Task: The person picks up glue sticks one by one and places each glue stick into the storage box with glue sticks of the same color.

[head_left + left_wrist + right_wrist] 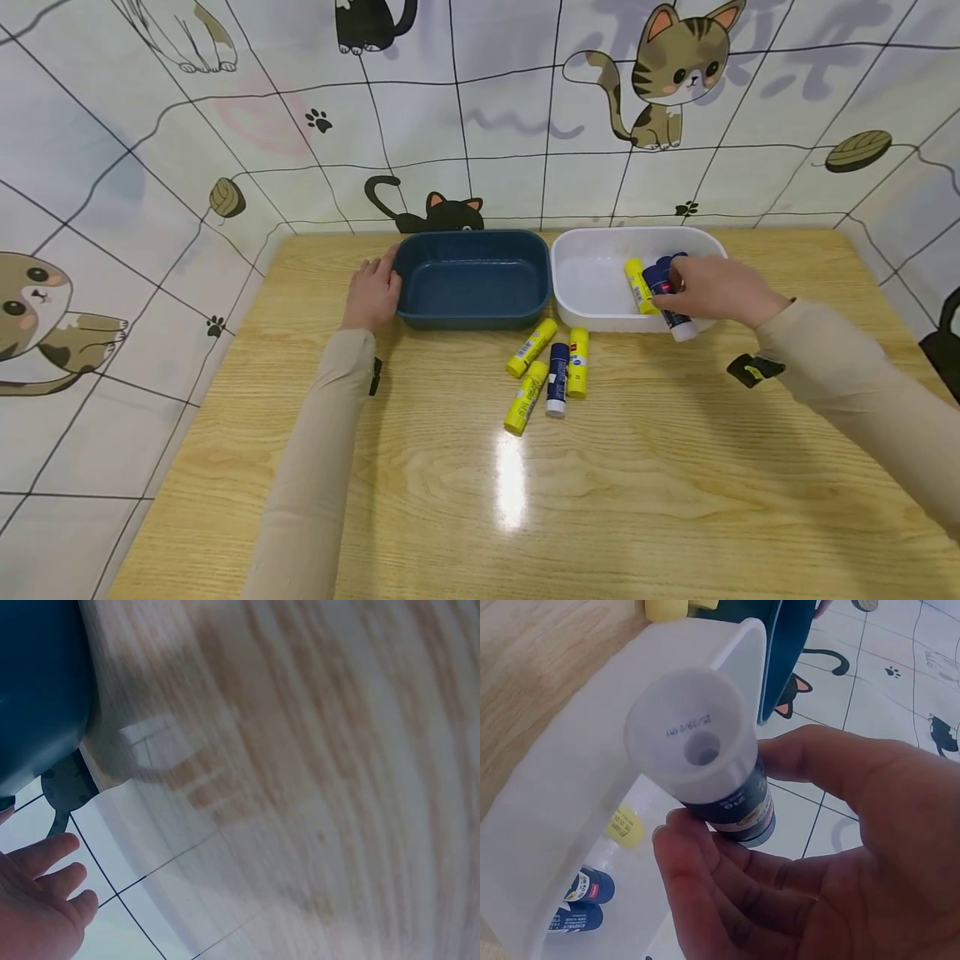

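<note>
My right hand [723, 287] pinches a dark blue glue stick [739, 802] between thumb and fingers, its white base tilted toward the right wrist camera. It is held over the white bin [592, 271]. Inside that bin lie a yellow glue stick [639, 286] and dark blue glue sticks [592, 885], partly hidden by the hand in the head view. At the left end of the dark teal bin [472, 322], my left hand [370, 293] rests against the wall with fingers relaxed. The left wrist view shows its fingers loosely bent beside the bin.
In front of the bins, on the wooden table [450, 500], lie a dark blue glue stick [557, 379] and three yellow ones, one of them a yellow glue stick [526, 397] nearest the front. A cat-patterned tiled wall [510, 125] stands behind the bins.
</note>
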Motion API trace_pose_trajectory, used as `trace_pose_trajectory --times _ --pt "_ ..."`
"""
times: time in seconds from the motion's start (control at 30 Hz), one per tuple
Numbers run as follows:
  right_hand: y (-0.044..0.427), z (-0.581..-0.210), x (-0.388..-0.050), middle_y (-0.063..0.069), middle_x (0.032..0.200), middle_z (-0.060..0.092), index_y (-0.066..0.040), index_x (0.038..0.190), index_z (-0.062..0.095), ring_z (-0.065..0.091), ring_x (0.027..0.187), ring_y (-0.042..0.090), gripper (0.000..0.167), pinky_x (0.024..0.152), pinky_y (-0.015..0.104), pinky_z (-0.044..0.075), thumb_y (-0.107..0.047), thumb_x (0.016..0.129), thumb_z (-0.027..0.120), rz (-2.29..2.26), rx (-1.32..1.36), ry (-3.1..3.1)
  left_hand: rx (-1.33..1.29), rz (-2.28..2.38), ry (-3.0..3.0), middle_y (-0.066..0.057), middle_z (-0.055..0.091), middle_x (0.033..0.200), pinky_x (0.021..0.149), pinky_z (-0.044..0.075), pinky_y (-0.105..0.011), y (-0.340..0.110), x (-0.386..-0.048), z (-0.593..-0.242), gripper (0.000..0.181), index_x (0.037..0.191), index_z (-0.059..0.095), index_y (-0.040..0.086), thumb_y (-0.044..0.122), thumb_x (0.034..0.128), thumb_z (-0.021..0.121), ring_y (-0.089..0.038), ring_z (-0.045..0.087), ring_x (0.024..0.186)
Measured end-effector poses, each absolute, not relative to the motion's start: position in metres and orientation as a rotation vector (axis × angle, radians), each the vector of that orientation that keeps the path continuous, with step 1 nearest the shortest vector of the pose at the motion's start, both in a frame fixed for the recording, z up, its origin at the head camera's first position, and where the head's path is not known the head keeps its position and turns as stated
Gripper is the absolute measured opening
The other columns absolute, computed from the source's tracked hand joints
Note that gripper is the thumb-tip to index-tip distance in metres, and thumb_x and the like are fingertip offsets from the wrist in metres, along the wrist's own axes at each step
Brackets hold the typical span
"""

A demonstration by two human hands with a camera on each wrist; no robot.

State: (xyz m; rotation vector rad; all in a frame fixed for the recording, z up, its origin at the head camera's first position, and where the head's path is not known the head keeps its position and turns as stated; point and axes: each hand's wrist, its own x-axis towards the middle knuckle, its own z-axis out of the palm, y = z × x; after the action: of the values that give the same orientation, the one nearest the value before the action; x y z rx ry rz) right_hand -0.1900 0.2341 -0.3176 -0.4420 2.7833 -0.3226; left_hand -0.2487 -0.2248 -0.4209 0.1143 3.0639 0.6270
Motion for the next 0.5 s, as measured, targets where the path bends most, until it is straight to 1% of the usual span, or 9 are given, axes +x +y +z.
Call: trace_pose_trajectory --times 0.17,0.37,0.5 --pt "0.233 -0.317 -0.200 0.006 0.072 0.051 0.000 0.084 0.052 0.047 0.064 0.021 0.033 0.053 0.031 0.033 -0.030 0.089 0.064 -0.327 -0.429 2.761 0.094 0.614 3.070 -0.026 0.027 0.152 0.114 0.010 -0.054 -0.224 -0.248 -0.421 0.053 0.156 0.020 0.016 0.022 0.1034 0.025 -0.043 0.015 0.142" --pt "0.230 -0.315 -0.213 0.007 0.071 0.055 -0.001 0.083 0.053 0.050 0.065 0.021 0.032 0.055 0.032 0.036 -0.032 0.088 0.063 -0.286 -0.411 2.711 0.056 0.626 3.073 -0.025 0.017 0.156 0.114 0.013 -0.051 -0.223 -0.249 -0.420 0.053 0.155 0.022 0.018 0.023 0.1025 0.027 -0.042 0.014 0.143" --pt "0.229 -0.314 -0.224 0.006 0.068 0.057 -0.001 0.082 0.054 0.053 0.062 0.020 0.032 0.057 0.032 0.038 -0.031 0.090 0.061 -0.293 -0.429 2.662 0.035 0.613 3.079 -0.022 0.013 0.157 0.111 0.021 -0.055 -0.223 -0.249 -0.420 0.054 0.156 0.022 0.020 0.025 0.1023 0.027 -0.041 0.015 0.143"
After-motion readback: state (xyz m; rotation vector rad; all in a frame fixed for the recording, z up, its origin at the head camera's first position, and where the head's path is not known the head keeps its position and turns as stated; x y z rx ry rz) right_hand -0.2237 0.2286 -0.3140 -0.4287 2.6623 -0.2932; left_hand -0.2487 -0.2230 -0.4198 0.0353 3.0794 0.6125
